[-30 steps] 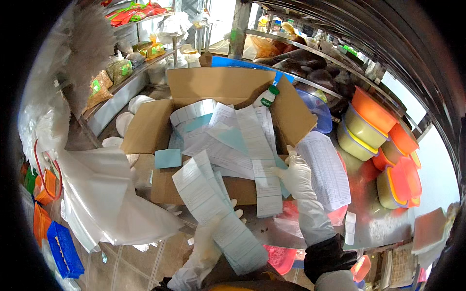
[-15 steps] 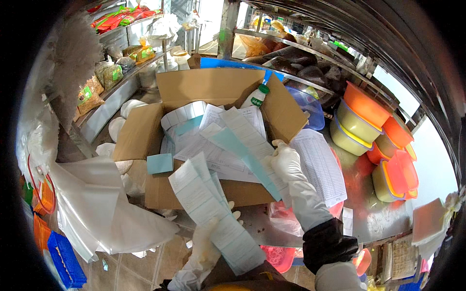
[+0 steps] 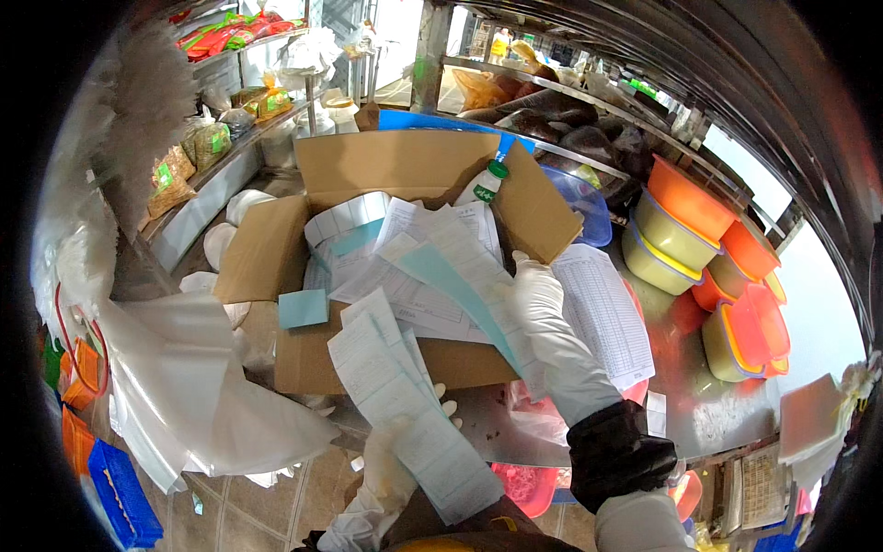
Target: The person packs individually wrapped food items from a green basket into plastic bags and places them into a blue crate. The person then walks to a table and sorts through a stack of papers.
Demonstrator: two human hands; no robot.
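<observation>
My white-gloved left hand (image 3: 391,460), at the lower middle, is closed round a bundle of long pale-blue paper slips (image 3: 372,368) in front of the cardboard box (image 3: 395,166). Its fingertips show past the slips' right edge. My right hand (image 3: 535,296), also gloved in white, is closed at the box's right side on long white and light-blue paper strips (image 3: 441,267), which slant over the opening. Inside the open box lie printed sheets (image 3: 405,299) and a white bottle with a green cap (image 3: 484,184). A folded light-blue slip (image 3: 303,309) rests at the front left corner.
Right of the box, a printed list (image 3: 602,308) lies on the metal table (image 3: 727,423). Beyond it stand stacked orange and yellow tubs (image 3: 685,221) and a blue basin (image 3: 584,207). White plastic sheeting (image 3: 202,368) hangs at the left. Metal shelves with bagged goods (image 3: 207,138) rise behind.
The slips in my left hand have shifted slightly to the right. My right hand has moved a little and its fingers have turned slightly. Both hands keep hold of their papers.
</observation>
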